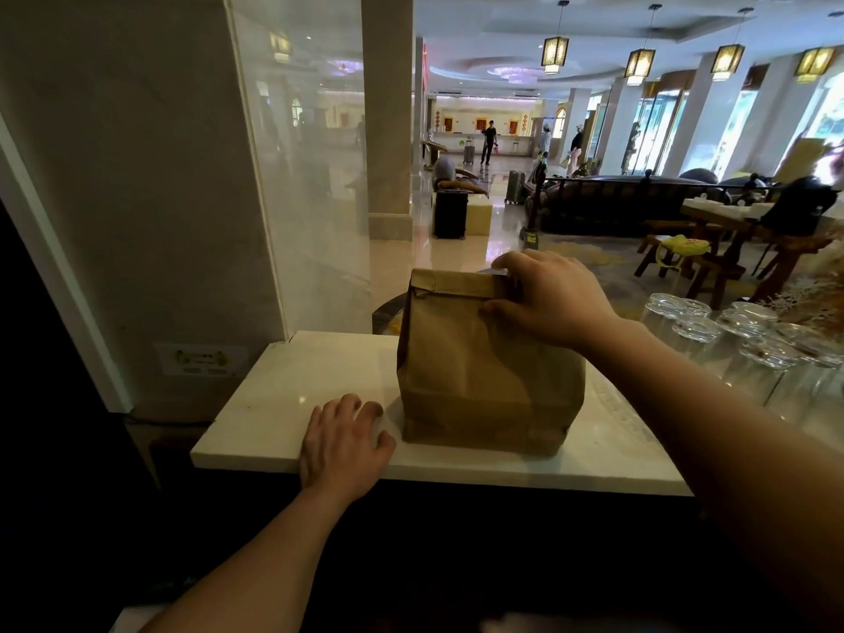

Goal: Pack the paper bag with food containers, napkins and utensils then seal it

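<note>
A brown paper bag (484, 372) stands upright on the white counter (274, 404), its top folded over into a flat band. My right hand (552, 299) grips the right end of that folded top, thumb on the near face and fingers over the far side. My left hand (342, 438) rests palm down on the counter just left of the bag's base, fingers apart, holding nothing. The bag's contents are hidden; no containers, napkins or utensils show.
Several upturned clear glasses (726, 331) stand on the counter to the right of the bag. A glass partition and marble pillar (137, 175) rise at the left. Beyond the counter lies a lobby with wooden furniture (712, 239) and distant people.
</note>
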Demonstrator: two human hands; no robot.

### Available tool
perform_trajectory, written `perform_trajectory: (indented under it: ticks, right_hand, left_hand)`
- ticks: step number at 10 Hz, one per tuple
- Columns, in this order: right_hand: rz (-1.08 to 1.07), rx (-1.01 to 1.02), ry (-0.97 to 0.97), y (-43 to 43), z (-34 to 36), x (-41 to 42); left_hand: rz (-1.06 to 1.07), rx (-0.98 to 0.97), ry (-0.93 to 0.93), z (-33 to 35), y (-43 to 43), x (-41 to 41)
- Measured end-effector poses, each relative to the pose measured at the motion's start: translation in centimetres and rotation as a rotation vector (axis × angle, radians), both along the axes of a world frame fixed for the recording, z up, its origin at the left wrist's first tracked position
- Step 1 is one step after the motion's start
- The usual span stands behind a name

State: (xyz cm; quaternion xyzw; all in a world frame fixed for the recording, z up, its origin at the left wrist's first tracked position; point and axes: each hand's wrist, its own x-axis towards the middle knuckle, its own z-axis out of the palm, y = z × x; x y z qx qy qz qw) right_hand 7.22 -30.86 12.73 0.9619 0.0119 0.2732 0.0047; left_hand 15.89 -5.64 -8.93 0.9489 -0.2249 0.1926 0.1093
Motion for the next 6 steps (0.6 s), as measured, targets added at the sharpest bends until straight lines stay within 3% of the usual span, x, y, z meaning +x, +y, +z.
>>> perform_trajectory:
  ticks: [6]
  right_hand:
    - [0.006,-0.077,-0.192,2.0,-0.6,-3.6]
  left_hand:
    - [-0.013,0.052,0.027,0.3,0.0,0.0]
